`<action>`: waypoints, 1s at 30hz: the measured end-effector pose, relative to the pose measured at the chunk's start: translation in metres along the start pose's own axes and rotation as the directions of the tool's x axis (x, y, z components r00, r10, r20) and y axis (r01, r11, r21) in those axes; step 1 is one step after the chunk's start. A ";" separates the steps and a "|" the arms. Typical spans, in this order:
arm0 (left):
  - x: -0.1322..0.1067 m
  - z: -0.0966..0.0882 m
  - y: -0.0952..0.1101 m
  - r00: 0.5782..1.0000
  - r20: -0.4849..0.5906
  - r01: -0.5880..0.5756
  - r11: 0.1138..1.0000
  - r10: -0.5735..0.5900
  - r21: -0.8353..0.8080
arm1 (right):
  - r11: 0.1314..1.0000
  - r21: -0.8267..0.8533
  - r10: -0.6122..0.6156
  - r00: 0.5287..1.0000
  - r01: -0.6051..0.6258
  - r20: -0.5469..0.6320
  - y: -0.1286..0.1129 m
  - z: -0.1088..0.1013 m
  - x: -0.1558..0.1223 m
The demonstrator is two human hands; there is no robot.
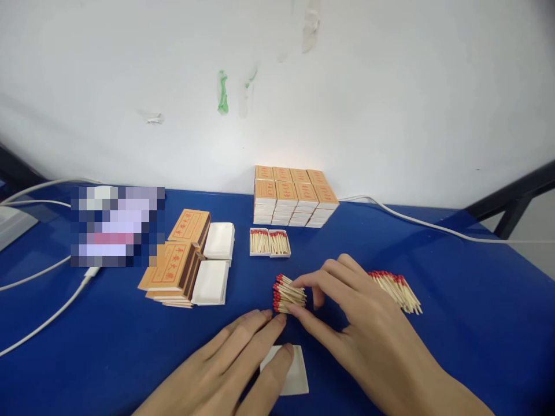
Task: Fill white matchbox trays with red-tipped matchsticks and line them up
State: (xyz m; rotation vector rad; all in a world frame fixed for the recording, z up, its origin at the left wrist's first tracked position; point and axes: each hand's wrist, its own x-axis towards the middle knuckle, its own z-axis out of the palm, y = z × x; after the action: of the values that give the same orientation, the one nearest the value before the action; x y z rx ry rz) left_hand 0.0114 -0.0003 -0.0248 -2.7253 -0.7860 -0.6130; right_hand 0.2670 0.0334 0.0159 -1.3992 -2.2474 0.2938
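A small pile of red-headed matches (288,294) lies on the blue table in front of me. My right hand (347,312) has its thumb and index finger closed around the pile's sides. My left hand (243,358) is stretched out flat, its fingertips beside the match heads and its thumb over an empty white matchbox tray (297,375). The hand partly covers that tray. To the right, partly behind my right hand, lies a larger heap of matches (399,290). Two trays filled with matches (269,242) stand side by side beyond the pile.
Stacked closed matchboxes (295,196) stand by the wall. On the left are orange matchbox sleeves (171,266) in stacks, beside stacked empty white trays (211,281). A blurred-out object (117,225) lies farther left, with white cables (52,323) around it. Another cable (416,219) runs along the back right.
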 end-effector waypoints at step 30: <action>0.000 -0.007 -0.006 0.995 0.089 -0.054 0.998 0.051 0.032 | 0.874 -0.462 0.111 0.988 -0.149 -0.108 0.019 -0.020 -0.018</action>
State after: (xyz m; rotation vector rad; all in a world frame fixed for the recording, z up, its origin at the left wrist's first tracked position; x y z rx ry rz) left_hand 0.0057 0.0021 -0.0176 -2.7482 -0.7347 -0.4674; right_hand 0.2982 0.0244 0.0201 -1.7725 -2.2519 -0.2863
